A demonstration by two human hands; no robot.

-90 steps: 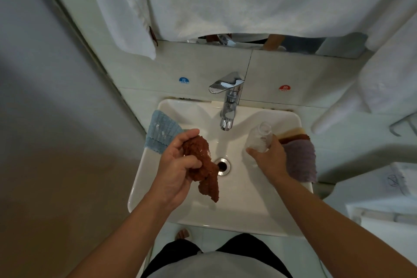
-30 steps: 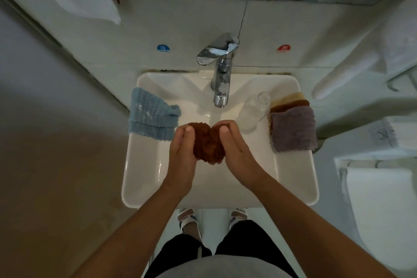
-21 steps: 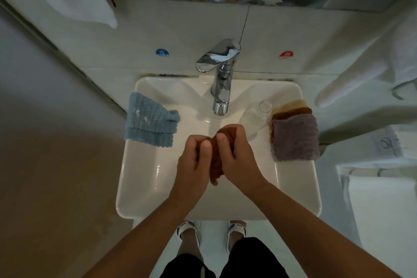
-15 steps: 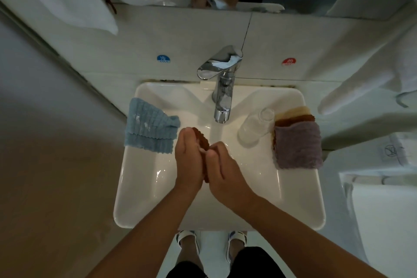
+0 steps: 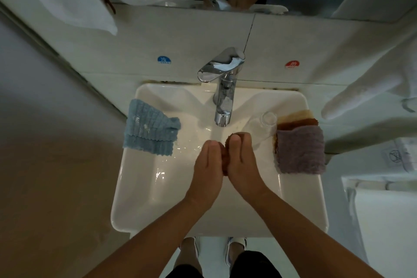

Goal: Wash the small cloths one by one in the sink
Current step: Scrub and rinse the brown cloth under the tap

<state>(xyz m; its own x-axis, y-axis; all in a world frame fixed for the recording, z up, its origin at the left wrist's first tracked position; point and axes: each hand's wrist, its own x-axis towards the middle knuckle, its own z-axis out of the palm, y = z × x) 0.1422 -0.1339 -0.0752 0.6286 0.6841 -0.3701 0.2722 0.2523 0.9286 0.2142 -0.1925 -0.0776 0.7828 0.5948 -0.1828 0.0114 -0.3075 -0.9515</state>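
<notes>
Sink (image 5: 144,198): white basin; blue cloth (image 5: 150,130) draped over left rim, purple cloth (image 5: 300,150) stacked on right rim, bare basin either side of the hands. Brown cloth (image 5: 230,142): pressed between flat left hand (image 5: 208,168) and right hand (image 5: 242,165), fingers straight, below the faucet (image 5: 223,88).

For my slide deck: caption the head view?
Both hands, left hand and right hand, press a brown cloth over the sink.
</notes>
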